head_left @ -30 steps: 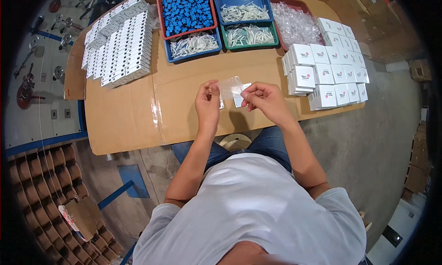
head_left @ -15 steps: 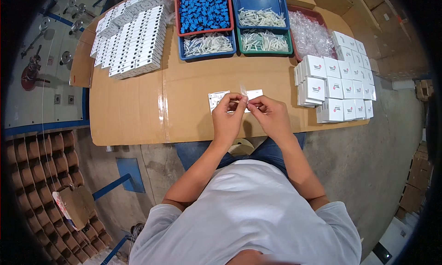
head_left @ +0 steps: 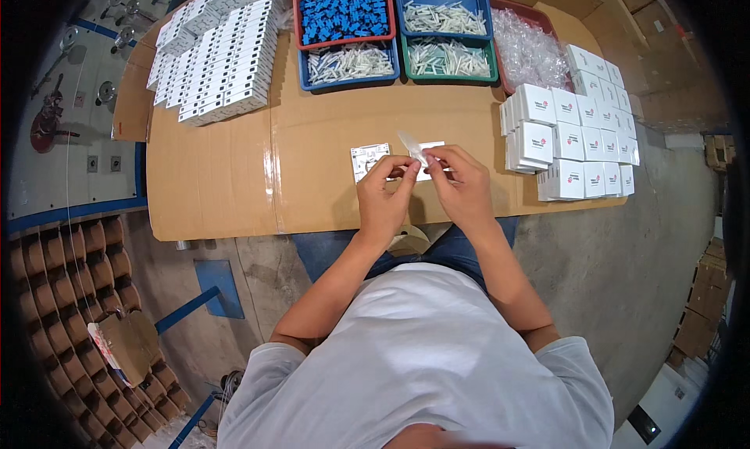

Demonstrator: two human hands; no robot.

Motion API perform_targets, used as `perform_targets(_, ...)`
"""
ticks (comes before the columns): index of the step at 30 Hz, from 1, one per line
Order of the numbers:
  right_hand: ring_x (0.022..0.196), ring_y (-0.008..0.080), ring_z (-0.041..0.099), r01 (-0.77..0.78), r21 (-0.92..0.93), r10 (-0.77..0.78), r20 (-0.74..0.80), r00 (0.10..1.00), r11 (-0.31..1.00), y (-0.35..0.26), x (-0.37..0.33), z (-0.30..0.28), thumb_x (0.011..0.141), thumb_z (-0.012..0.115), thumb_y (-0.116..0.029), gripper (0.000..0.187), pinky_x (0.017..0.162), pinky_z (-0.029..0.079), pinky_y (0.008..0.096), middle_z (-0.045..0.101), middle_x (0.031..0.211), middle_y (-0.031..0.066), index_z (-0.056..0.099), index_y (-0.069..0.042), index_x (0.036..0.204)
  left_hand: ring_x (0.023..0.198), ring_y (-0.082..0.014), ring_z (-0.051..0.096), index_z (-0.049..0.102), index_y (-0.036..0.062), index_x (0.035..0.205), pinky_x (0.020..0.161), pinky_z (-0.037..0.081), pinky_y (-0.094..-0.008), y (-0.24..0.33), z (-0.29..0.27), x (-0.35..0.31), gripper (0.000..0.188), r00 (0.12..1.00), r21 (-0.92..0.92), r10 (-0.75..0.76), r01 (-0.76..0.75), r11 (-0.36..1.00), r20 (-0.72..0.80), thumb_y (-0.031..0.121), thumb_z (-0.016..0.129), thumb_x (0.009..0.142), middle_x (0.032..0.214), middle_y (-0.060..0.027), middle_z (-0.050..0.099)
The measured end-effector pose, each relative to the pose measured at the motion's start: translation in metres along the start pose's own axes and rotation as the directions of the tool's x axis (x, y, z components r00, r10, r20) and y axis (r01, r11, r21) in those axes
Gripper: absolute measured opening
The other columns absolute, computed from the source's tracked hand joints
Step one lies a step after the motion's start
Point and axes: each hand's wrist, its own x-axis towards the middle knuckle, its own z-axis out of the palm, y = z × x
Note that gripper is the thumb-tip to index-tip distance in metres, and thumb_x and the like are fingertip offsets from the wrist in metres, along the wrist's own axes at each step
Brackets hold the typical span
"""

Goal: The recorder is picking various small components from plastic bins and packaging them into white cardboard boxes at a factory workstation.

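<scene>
Above the cardboard-covered table, my left hand (head_left: 384, 194) and my right hand (head_left: 462, 185) meet, thumbs and fingertips pinched on a small clear plastic bag (head_left: 408, 143). Its free end sticks up and leans left; whether anything is inside I cannot make out. Just beyond my left hand lies a flat white piece with dark markings (head_left: 366, 157), partly covered by my fingers. A plain white piece (head_left: 434, 147) lies beside it, mostly behind the bag and my right hand.
Trays of blue plastic parts (head_left: 346, 12) and small white pieces (head_left: 442, 19) stand at the far edge. Right of them a red tray holds clear bags (head_left: 528, 51). White boxes are stacked at the left (head_left: 226, 58) and right (head_left: 569, 140) of the cardboard tabletop (head_left: 211, 179).
The bag's free end has swung left and shows wider. Both hands keep their pinch, almost in place. The whole view has shifted slightly.
</scene>
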Motion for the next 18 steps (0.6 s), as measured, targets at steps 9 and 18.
perform_targets(9,0.088,0.0281,0.073,0.114,-0.072,-0.115,-0.017,0.993,0.991,-0.004,-0.001,0.015,0.088,0.069,0.003,0.033,0.073,0.06,0.0359,0.071,0.104,0.0153,0.064,-0.001,0.12,0.079,-0.0133,0.069,0.065,-0.0016,0.091,0.073,0.055,-0.0282,0.0,0.0,0.004,0.008,0.998,0.082,0.033,-0.028,0.996,-0.057,0.004,0.071,0.091,0.086,-0.0083,0.071)
perform_targets(18,0.096,0.0281,0.071,0.037,0.014,-0.034,-0.171,0.985,0.999,-0.016,0.005,0.021,0.089,0.06,0.008,0.03,0.078,0.058,0.0359,0.067,0.12,0.0152,0.07,0.0,0.116,0.079,-0.0166,0.069,0.062,-0.0005,0.097,0.073,0.055,-0.0297,0.003,0.001,0.0,0.015,0.998,0.037,0.035,-0.036,0.999,0.043,0.002,0.072,0.086,0.092,-0.0082,0.067)
